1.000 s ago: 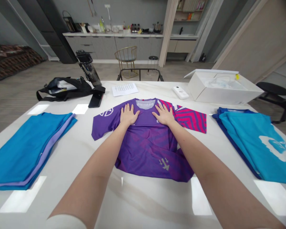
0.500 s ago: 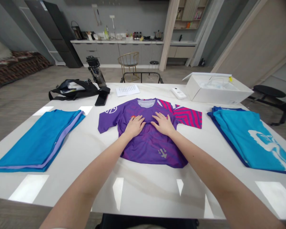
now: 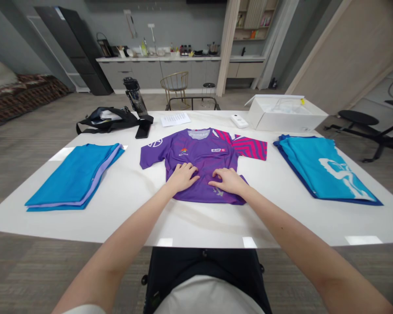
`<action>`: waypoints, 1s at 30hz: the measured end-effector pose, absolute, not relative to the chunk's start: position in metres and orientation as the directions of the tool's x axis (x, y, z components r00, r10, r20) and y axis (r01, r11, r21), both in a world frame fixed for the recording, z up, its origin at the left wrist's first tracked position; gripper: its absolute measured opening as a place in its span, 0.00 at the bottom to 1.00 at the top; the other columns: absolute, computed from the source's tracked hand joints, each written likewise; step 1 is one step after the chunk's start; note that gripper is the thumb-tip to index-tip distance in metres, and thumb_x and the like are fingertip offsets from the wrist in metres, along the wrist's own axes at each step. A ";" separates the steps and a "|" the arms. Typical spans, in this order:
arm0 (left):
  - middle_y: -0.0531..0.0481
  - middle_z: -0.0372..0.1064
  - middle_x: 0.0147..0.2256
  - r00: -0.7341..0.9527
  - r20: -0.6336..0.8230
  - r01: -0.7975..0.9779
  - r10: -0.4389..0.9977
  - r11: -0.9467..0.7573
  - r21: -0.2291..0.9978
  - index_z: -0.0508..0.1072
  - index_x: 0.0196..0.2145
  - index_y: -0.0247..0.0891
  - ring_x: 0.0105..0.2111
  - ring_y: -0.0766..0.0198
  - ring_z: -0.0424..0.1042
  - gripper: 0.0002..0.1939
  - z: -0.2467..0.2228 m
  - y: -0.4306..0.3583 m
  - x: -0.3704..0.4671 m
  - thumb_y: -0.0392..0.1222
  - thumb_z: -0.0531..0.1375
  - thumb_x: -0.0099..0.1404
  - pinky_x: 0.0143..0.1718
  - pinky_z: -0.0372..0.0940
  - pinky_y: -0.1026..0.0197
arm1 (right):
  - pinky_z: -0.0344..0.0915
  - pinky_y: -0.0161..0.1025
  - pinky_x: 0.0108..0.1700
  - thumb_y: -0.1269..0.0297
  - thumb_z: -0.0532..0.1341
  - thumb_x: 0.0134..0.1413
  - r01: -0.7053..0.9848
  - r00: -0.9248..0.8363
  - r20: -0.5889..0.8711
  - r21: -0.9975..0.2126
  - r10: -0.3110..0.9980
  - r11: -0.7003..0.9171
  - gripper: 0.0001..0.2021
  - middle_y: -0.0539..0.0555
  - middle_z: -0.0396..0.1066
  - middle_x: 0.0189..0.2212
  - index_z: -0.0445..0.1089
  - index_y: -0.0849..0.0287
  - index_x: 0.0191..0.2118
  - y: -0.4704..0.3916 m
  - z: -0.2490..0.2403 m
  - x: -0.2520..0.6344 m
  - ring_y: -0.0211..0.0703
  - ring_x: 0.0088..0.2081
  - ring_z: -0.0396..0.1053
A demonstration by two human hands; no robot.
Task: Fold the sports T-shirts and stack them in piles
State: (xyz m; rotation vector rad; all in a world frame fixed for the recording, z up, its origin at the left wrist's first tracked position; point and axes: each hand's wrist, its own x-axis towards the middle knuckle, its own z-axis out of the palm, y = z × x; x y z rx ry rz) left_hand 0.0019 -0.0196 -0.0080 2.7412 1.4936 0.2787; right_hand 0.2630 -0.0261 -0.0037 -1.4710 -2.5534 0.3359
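Observation:
A purple short-sleeved sports jersey (image 3: 199, 161) lies front side up on the white table (image 3: 134, 226), its collar pointing away from me. Its sleeve on the right has pink stripes, and small logos show across the chest. My left hand (image 3: 184, 176) rests on the lower left of the jersey, fingers stretched out over the cloth. On the lower right, my right hand (image 3: 228, 179) touches the fabric with its fingers bent but apart. Neither hand grips the cloth. The hem near me looks slightly uneven on the right.
Folded blue and lilac clothes (image 3: 75, 174) lie at the left, folded teal and navy clothes (image 3: 324, 168) at the right. Along the back are a black bag (image 3: 108, 120), a bottle (image 3: 136, 98), a phone (image 3: 143, 129), a paper sheet (image 3: 175, 119), a white device (image 3: 239, 121) and an open white box (image 3: 284, 115).
Both hands have slid from the jersey's chest down toward its hem, uncovering the chest logos. The camera view has tilted, showing more of my lap.

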 end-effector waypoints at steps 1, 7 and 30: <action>0.42 0.72 0.51 0.533 0.153 0.832 0.832 -0.548 0.086 0.72 0.54 0.42 0.52 0.51 0.69 0.19 -0.006 -0.024 0.004 0.53 0.53 0.75 0.56 0.59 0.48 | 0.64 0.45 0.52 0.45 0.63 0.64 0.831 -0.491 0.011 -0.292 0.871 0.472 0.19 0.56 0.79 0.45 0.74 0.54 0.49 -0.030 -0.003 0.261 0.51 0.48 0.75; 0.44 0.74 0.42 0.551 0.169 0.819 0.817 -0.569 0.078 0.72 0.41 0.41 0.48 0.52 0.70 0.07 0.009 -0.047 0.012 0.40 0.55 0.69 0.58 0.56 0.46 | 0.67 0.38 0.47 0.61 0.64 0.64 0.835 -0.453 -0.006 -0.353 0.891 0.422 0.20 0.54 0.80 0.46 0.70 0.54 0.60 -0.052 0.011 0.249 0.48 0.47 0.77; 0.43 0.74 0.37 0.623 0.077 0.773 0.779 -0.597 -0.213 0.74 0.36 0.39 0.43 0.48 0.72 0.06 0.045 -0.225 -0.077 0.31 0.59 0.64 0.48 0.59 0.44 | 0.51 0.45 0.42 0.72 0.57 0.61 0.814 -0.559 -0.032 0.169 0.829 0.556 0.06 0.60 0.76 0.33 0.72 0.59 0.37 -0.225 0.037 0.346 0.52 0.40 0.70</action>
